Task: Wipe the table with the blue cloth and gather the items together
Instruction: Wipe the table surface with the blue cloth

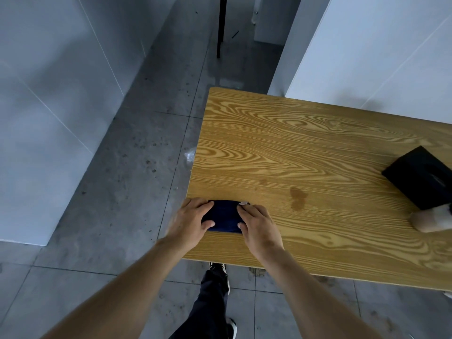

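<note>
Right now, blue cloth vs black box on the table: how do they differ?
The blue cloth is soft and folded; the black box is rigid and angular. The cloth lies near the table's left corner under the left hand and right hand; the box sits untouched at the far right. Both are dark and rest on the tabletop.

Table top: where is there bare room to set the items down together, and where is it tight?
The widest bare patch of the table runs from the far-left corner to the black box. A wet stain marks the middle. Crowded spots: the near-left corner, where the left hand and right hand press the blue cloth, and the right edge, with the box and a pale object.
</note>
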